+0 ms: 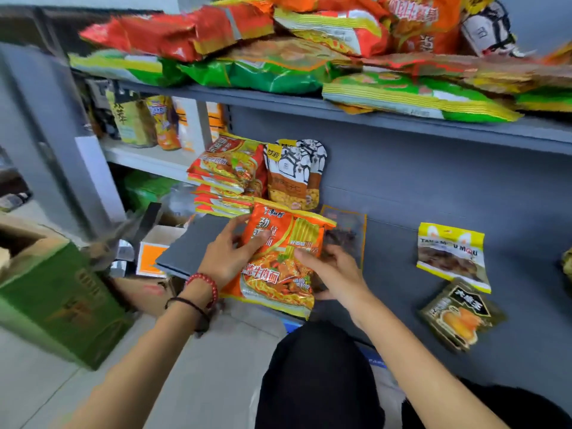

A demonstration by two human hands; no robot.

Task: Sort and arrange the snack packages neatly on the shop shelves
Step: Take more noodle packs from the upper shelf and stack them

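Head view: at far left a green carton [62, 305] stands on the floor, apart from the shelving. At the left end of the lower shelf [402, 258] lies a flat stack of orange noodle packets [226, 178], with a standing seed pouch [294, 178] just beside it on the right. The task's thing, one more orange noodle packet [278, 258], is held over the shelf's front edge in both hands, its long axis running from the person toward the back panel and leaning a little right at the far end. The left hand [229, 252], with beads at the wrist, grips the packet's left edge with curled fingers; the right hand [328, 270] pinches the right edge, thumb on the printed face. The stack lies beyond and to the left of the packet, so the left hand is the nearer one, and the packet probably needs only a short carry away and leftward to land on top. Right of the hands lie a yellow pouch [448, 255] and a dark green pouch [458, 314], well apart from the stack. The right fingers are hidden behind the packet, as is much of a clear pouch [346, 233]. Whether the packet's near end touches the shelf cannot be told. The heap on the upper shelf [340, 114] is blurred.
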